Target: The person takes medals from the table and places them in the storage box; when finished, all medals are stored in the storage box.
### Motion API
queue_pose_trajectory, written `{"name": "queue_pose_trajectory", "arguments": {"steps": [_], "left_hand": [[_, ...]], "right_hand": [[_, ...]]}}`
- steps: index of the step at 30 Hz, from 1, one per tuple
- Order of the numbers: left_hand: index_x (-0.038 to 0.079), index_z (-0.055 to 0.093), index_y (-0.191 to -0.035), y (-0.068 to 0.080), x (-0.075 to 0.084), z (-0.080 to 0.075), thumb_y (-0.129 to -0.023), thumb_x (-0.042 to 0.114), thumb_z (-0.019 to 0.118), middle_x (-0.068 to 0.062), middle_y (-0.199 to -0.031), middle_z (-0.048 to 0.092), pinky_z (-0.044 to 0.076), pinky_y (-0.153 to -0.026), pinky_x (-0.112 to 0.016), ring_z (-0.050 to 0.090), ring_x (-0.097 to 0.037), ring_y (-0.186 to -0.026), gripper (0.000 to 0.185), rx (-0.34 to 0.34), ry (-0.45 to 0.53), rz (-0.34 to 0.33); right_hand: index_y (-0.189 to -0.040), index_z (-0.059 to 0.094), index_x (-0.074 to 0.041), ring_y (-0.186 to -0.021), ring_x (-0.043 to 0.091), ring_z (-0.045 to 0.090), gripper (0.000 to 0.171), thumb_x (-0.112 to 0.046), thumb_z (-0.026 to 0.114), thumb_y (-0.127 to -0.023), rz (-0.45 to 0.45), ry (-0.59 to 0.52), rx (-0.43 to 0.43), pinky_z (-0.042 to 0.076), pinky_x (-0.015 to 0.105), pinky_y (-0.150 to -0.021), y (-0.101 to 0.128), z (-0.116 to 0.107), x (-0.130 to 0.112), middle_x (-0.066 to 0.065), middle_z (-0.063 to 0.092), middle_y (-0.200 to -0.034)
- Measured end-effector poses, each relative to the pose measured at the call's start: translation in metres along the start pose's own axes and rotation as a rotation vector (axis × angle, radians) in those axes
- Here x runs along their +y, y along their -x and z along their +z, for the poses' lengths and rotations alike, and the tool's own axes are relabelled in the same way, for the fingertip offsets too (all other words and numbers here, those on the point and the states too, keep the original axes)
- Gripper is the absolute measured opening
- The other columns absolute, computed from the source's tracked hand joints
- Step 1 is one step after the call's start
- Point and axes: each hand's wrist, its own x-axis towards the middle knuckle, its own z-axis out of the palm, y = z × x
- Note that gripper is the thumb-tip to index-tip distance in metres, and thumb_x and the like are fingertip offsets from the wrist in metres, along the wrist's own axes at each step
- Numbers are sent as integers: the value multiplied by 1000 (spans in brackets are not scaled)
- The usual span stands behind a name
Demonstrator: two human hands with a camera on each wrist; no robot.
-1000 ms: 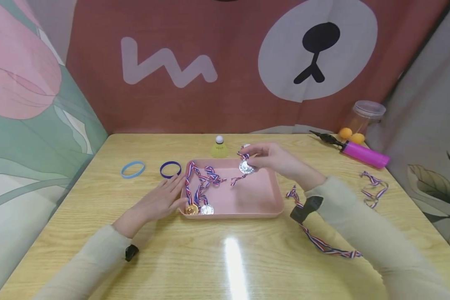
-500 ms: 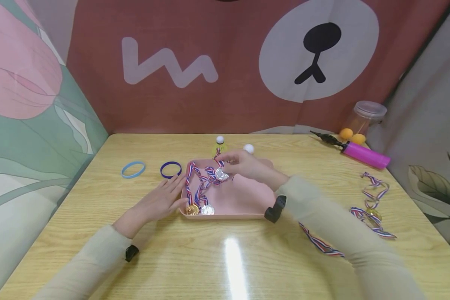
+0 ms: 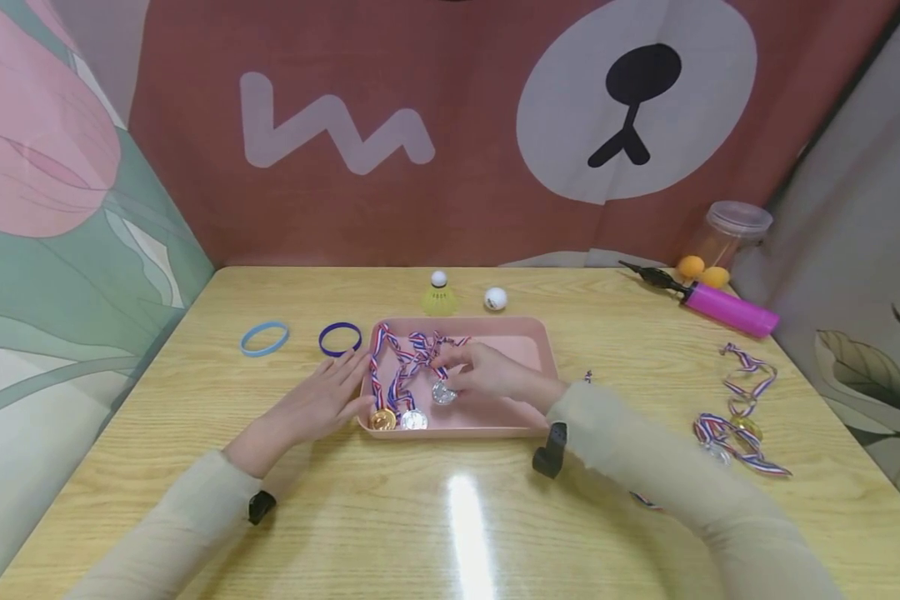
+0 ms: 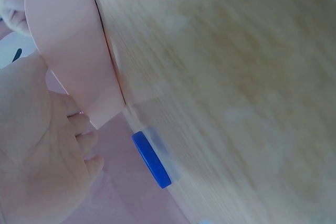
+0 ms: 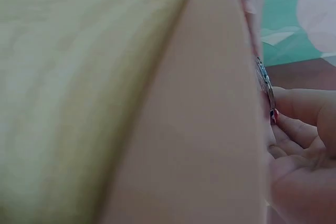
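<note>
I am watching the right hand [image 3: 487, 375] reaching into the pink tray [image 3: 521, 350], its fingers curling around a silver medal [image 3: 443, 392] and pinching it just above the tray floor; the right wrist view is blurry, but I think I am seeing the medal's edge [image 5: 265, 85] standing against the fingertips. The medal's striped ribbon [image 3: 431, 343] is trailing away from that hand toward the tray's far rim. Just to the left of the right hand, a gold medal [image 3: 382, 419] and a second silver medal [image 3: 414, 420] are lying side by side against the tray's near wall, their ribbons looping up behind them. The left hand [image 3: 317, 404] is lying flat on the tabletop [image 3: 450, 517] with straight fingers, holding nothing, its fingertips touching the tray's left wall. Just beyond those fingertips a dark blue wristband [image 3: 340, 339] is lying, with a light blue wristband [image 3: 265, 338] farther left. Beyond the right hand, past the tray, a yellow shuttlecock [image 3: 438, 296] and a white ball [image 3: 496, 298] are sitting. Well off to the right of the right hand, more ribboned medals [image 3: 738, 425] are lying loose.
</note>
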Motion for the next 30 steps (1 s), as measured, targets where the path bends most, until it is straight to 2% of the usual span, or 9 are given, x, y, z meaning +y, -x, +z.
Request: {"name": "queue_pose_trajectory", "arguments": {"steps": [5,14,19,25,30], "left_hand": [[-5,18,-144,0,0,0,-99,38,37,-20,-149,16,14,-108,-51,13,-38,-135,65,-1,1,-1],[-4,18,-144,0,0,-1,-99,40,36,-20,-149,16,14,-108,-50,13,-38,-135,66,-6,2,-6],[-4,18,-144,0,0,-1,-99,39,37,-20,-149,16,14,-108,-50,13,-38,-135,65,-5,6,-8],[-3,17,-145,0,0,0,-99,39,36,-19,-150,14,13,-108,-50,12,-38,-135,65,-4,0,-4],[-3,16,-145,1,0,-1,-99,40,36,-19,-150,14,13,-108,-50,11,-37,-136,66,-6,4,-8]], "right_hand": [[-119,58,2,-84,17,60,39,3,64,-80,13,-36,-37,53,28,-71,3,12,9,12,61,-105],[-110,63,-4,-79,12,55,32,4,65,-79,-94,205,-9,48,25,-73,7,23,8,-1,60,-85],[-104,64,-5,-76,11,53,26,3,66,-79,-91,267,-5,47,23,-71,6,26,5,-2,59,-82],[-89,67,-8,-75,11,54,17,5,64,-78,-82,328,-49,47,24,-71,5,27,2,-1,60,-82],[-89,69,-11,-80,9,55,19,4,65,-78,-70,388,-58,46,23,-75,3,28,3,-5,60,-85]]}}
